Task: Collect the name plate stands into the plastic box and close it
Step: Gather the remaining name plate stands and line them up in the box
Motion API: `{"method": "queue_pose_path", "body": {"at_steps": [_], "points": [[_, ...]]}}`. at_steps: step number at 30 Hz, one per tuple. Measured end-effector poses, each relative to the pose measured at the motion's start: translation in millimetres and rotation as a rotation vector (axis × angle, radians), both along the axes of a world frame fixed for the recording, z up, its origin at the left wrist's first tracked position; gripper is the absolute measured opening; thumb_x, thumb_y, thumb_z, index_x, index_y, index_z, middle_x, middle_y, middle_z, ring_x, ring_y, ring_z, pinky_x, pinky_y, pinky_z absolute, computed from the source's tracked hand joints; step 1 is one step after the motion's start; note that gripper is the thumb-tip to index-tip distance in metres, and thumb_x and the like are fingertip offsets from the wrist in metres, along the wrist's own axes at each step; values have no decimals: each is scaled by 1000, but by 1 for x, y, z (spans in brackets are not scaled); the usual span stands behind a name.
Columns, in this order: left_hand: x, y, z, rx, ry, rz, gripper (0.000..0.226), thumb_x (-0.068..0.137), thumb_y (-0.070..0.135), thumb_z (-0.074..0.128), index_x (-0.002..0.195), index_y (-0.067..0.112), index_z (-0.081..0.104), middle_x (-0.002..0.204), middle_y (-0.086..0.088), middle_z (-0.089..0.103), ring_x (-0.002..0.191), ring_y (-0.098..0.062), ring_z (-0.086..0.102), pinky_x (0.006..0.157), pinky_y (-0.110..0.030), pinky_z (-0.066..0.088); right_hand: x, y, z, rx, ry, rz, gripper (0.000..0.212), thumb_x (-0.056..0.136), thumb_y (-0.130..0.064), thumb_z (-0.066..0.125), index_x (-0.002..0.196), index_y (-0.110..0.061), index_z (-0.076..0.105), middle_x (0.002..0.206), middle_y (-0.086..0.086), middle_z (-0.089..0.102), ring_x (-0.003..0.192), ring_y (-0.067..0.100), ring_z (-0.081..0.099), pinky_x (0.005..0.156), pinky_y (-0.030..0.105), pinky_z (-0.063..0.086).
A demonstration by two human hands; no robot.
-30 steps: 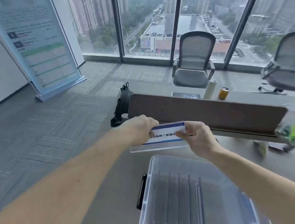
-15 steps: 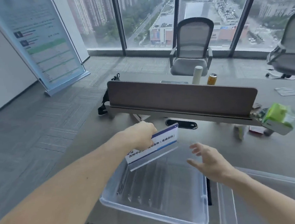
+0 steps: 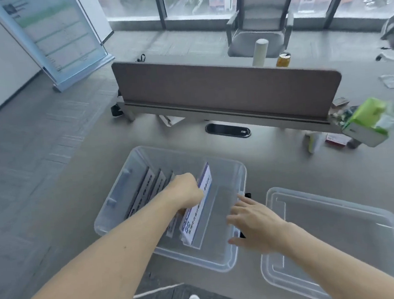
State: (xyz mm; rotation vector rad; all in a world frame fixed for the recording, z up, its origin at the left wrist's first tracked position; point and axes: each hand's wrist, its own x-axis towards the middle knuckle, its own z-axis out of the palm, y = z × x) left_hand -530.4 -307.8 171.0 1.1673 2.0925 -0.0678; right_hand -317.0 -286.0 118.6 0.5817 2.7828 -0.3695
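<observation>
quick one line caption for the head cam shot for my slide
Left hand lowers a name plate stand into the clear plastic box; open right hand at its rim, lid alongside.

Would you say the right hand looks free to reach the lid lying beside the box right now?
Probably yes: the right hand is open and empty at the plastic box rim, and the lid lies just beside it with nothing between.

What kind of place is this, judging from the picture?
Most likely a high-rise office: a desk with a brown divider panel, a mesh office chair by floor-to-ceiling windows over city streets, and a roll-up banner on carpet tiles.
</observation>
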Motion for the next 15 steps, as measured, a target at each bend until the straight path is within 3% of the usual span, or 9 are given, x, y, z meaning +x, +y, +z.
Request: {"method": "queue_pose_path", "body": {"at_steps": [3, 6, 8, 11, 13, 15], "points": [[12, -6, -25, -5, 9, 29, 28, 87, 6, 48, 65, 2, 33, 58, -20, 33, 45, -19, 23, 47, -25, 19, -3, 3, -12, 3, -14, 65, 50, 92, -63, 49, 100, -20, 71, 98, -2, 68, 111, 21, 56, 127, 40, 8], [21, -10, -55, -16, 31, 36, 30, 90, 9, 51, 65, 13, 35, 57, -3, 35, 45, -18, 27, 45, -24, 21, -6, 4, -24, 35, 2, 126, 62, 92, -70, 33, 92, -22, 73, 88, -5, 70, 100, 21, 58, 121, 41, 21], [25, -9, -70, -14, 44, 27, 25, 91, 10, 53, 69, 13, 41, 62, -3, 41, 47, -19, 32, 45, -24, 24, -6, 6, -31, 57, 29, 156, 67, 93, -71, 26, 85, -23, 72, 81, -7, 69, 89, 21, 55, 110, 39, 31], [28, -10, -83, -10, 78, 12, 23, 92, 10, 54, 70, 12, 46, 63, -7, 51, 52, -22, 47, 44, -25, 27, -8, 8, -39, 84, 68, 179, 68, 95, -70, 24, 77, -23, 69, 73, -7, 65, 82, 21, 50, 98, 37, 33], [29, -9, -90, 0, 79, 15, 19, 91, 9, 55, 72, 8, 56, 75, -15, 63, 69, -27, 66, 45, -25, 28, -8, 8, -44, 95, 94, 179, 66, 96, -68, 25, 73, -23, 68, 70, -7, 63, 80, 21, 49, 95, 36, 33], [31, -9, -99, 22, 83, 25, 14, 91, 9, 55, 87, -2, 62, 88, -13, 63, 87, -29, 68, 46, -27, 30, -8, 8, -46, 93, 115, 175, 65, 96, -67, 25, 73, -24, 68, 69, -7, 62, 80, 21, 48, 94, 34, 31]]}}
